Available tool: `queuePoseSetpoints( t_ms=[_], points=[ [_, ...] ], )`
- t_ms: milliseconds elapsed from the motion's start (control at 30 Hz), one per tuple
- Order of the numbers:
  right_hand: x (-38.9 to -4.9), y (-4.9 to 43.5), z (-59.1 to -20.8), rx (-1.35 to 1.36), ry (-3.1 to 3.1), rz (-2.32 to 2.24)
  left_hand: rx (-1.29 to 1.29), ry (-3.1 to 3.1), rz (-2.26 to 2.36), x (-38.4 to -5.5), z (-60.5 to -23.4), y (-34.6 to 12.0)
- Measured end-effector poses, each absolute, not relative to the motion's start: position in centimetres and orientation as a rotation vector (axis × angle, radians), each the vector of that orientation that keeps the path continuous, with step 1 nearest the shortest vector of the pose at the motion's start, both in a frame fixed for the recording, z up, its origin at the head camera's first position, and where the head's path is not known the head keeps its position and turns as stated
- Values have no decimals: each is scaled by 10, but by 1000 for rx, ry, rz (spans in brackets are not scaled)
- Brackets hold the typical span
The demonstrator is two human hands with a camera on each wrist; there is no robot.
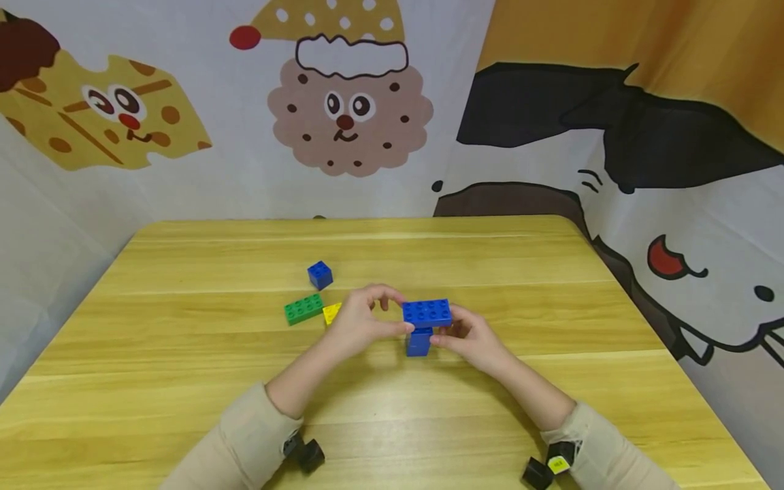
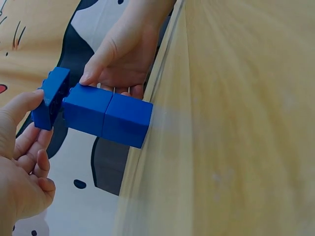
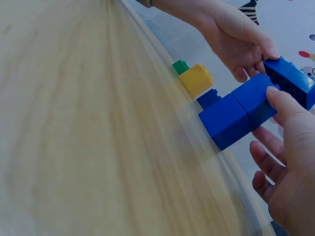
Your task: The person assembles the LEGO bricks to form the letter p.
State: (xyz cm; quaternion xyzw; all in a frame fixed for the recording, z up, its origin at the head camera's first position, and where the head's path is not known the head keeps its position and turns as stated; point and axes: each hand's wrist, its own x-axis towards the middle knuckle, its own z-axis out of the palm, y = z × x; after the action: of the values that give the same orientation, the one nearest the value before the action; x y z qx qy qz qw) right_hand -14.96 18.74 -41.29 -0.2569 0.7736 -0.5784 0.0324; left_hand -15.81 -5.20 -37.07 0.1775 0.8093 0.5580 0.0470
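Observation:
A long blue brick [image 1: 427,312] with its studs up is pinched at its left end between the thumb and fingers of my left hand [image 1: 355,325]. Directly beneath it stands a column of two square blue bricks [image 1: 418,345], upright on the table. My right hand [image 1: 478,341] grips the column's upper brick [image 3: 254,100], its thumb against the near side. In the left wrist view the long brick [image 2: 51,97] sits slightly tilted over the upper brick's studs, a narrow gap showing between them. The lower brick [image 2: 127,119] stays free of fingers.
To the left of the hands, a small blue brick [image 1: 320,275], a green brick [image 1: 303,309] and a yellow brick [image 1: 331,314] lie on the wooden table [image 1: 380,415]. My left hand partly hides the yellow one. A cartoon-printed curtain [image 1: 349,197] hangs behind the far table edge.

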Motion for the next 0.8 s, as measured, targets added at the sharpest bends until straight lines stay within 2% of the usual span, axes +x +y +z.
queuePoseSetpoints(
  t_ms=[800],
  points=[
    [-155, 190, -419, -724, 2330, -1802, 625, 2504, 1670, -159, -378, -43]
  ],
)
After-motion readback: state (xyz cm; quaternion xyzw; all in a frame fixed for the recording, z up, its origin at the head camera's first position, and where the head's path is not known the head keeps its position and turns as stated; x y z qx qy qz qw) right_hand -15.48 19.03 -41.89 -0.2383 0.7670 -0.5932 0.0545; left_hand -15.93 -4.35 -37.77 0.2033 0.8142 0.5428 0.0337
